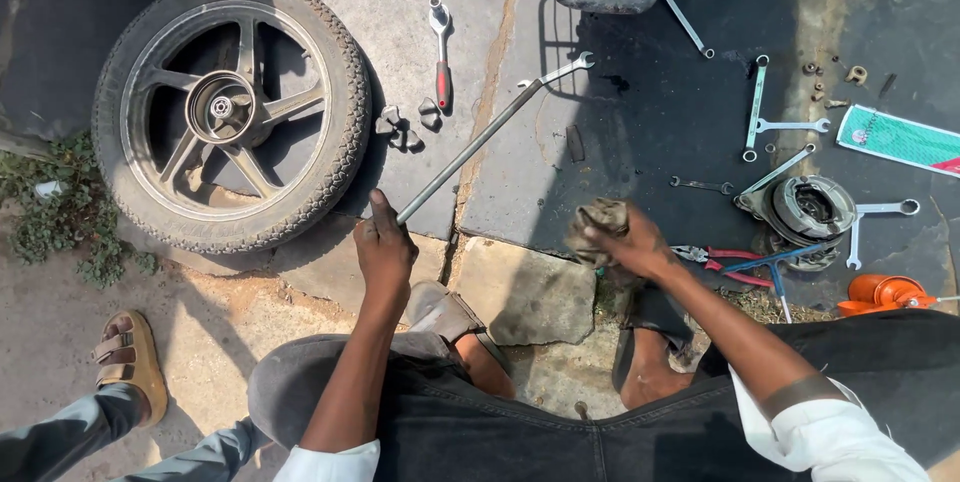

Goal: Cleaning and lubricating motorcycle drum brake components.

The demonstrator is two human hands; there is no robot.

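My left hand (383, 247) grips the near end of a long metal rod (478, 140) whose far end, with a forked tip, points up and right over the stone slabs. A dirty grey rag (597, 226) is bunched in my right hand (630, 242), held above the slab edge, apart from the rod. A motorcycle wheel (230, 107) with its tyre lies flat to the left of the rod.
A red-handled ratchet (441, 50) and small dark rubber pieces (403, 126) lie by the wheel. Several spanners (757, 107), a brake plate (810, 210), red pliers (715, 257), an orange can (880, 292) and a green packet (895, 138) lie right. Another person's sandalled foot (128, 354) is lower left.
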